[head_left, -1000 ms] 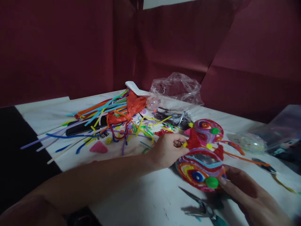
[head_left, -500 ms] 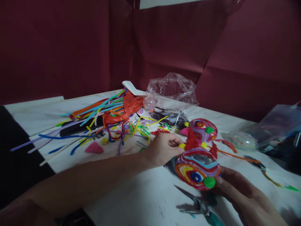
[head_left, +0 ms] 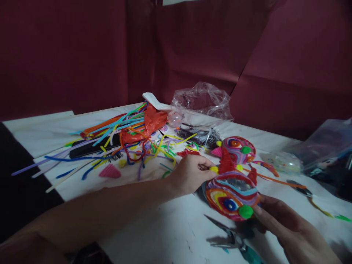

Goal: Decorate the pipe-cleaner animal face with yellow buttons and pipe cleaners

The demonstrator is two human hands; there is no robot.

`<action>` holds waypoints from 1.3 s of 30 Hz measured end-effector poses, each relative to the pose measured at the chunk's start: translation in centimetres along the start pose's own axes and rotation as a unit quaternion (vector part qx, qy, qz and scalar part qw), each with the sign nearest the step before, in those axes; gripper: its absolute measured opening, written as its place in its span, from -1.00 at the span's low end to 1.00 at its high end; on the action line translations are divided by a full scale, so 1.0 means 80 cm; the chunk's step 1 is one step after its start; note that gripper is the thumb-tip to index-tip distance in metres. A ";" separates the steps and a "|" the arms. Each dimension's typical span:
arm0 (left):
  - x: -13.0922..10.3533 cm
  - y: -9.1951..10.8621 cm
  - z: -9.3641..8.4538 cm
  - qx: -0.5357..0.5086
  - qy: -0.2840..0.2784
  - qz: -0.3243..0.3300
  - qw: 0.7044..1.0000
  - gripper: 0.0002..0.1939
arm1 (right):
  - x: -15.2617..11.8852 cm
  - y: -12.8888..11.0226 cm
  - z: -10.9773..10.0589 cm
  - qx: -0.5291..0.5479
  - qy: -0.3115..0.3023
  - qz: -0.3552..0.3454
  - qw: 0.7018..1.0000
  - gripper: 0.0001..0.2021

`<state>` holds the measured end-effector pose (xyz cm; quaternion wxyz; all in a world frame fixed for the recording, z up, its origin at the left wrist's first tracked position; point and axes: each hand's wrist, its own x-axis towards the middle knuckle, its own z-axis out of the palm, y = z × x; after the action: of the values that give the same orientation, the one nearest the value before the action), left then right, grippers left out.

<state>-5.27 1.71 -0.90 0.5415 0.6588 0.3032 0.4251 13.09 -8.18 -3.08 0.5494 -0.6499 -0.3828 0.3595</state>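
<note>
A round, colourful craft piece with striped pipe-cleaner bands, a blue eye, a green pompom and red horn-like points is held between both hands. My left hand pinches it at a small yellow pompom on its upper left edge. From the right, my right hand grips its lower right rim, thumb near the green pompom. A similar round piece with an orange eye lies just behind it. Below the held piece, pliers with teal handles rest on the white table.
Loose pipe cleaners and a red wrapper spread over the left and middle of the table. Clear plastic bags stand behind. A pink triangle lies near my left forearm; another plastic bag is at right.
The held piece and my right hand have shifted very slightly to the right and up. Both hands keep their hold.
</note>
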 end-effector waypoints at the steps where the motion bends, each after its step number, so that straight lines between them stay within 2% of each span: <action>1: 0.000 -0.001 0.000 -0.001 -0.001 0.002 1.000 -0.93 | 0.000 0.000 -0.001 -0.008 0.001 -0.005 1.000 -0.35; 4: -0.002 -0.002 -0.001 0.006 -0.019 0.012 1.000 -0.90 | 0.001 0.000 -0.005 -0.043 -0.015 -0.048 0.998 -0.38; 9: -0.004 0.000 0.000 0.072 -0.018 0.057 0.996 -0.85 | 0.004 0.003 -0.021 -0.096 -0.084 -0.118 0.985 -0.48; 13: -0.004 0.004 0.007 0.086 -0.019 0.065 0.994 -0.87 | 0.016 0.009 -0.048 -0.162 -0.152 -0.104 0.970 -0.49; 16: -0.005 0.006 0.013 0.114 -0.019 0.078 0.990 -0.86 | 0.023 0.019 -0.067 -0.169 -0.206 -0.084 0.960 -0.44; 19: -0.003 0.007 0.018 0.151 -0.023 0.096 0.984 -0.85 | 0.022 0.030 -0.077 -0.181 -0.270 -0.065 0.944 -0.41; 21: -0.001 0.008 0.021 0.166 -0.024 0.106 0.980 -0.85 | 0.019 0.035 -0.077 -0.195 -0.286 -0.058 0.936 -0.42; 26: 0.006 0.013 0.024 0.198 -0.029 0.119 0.973 -0.86 | 0.016 0.036 -0.065 -0.198 -0.213 -0.062 0.955 -0.40; 32: 0.001 0.015 0.019 0.213 -0.019 0.138 0.967 -0.81 | 0.015 0.030 -0.056 -0.192 -0.207 -0.058 0.957 -0.44; 34: -0.001 0.014 0.017 0.209 -0.014 0.141 0.968 -0.82 | 0.012 0.029 -0.050 -0.198 -0.170 -0.068 0.963 -0.44; 39: -0.004 0.008 0.017 0.178 -0.005 0.126 0.976 -0.81 | -0.003 0.031 -0.030 -0.207 -0.032 -0.107 0.972 -0.46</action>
<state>-4.21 0.67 -0.41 0.3591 0.7795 0.2858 0.4262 15.37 -9.67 -5.16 0.4257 -0.6929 -0.5336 0.2322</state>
